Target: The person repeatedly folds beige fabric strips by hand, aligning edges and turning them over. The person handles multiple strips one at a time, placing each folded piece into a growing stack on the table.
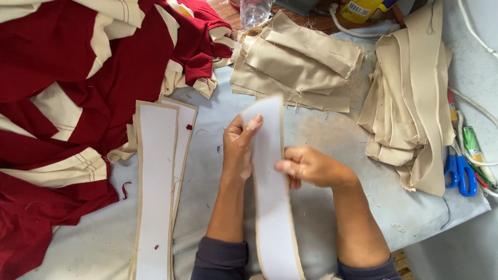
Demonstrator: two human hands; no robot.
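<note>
A long white strip with beige edging is held upright over the worktop, both hands clamped on it: the left hand grips its left edge, the right hand pinches its right edge. Similar strips lie to the left, beside red cloth. Beige fabric piles and blue scissors sit beyond.

We see blue-handled scissors right of the beige strip pile; red-and-cream garments lie far left of it.
</note>
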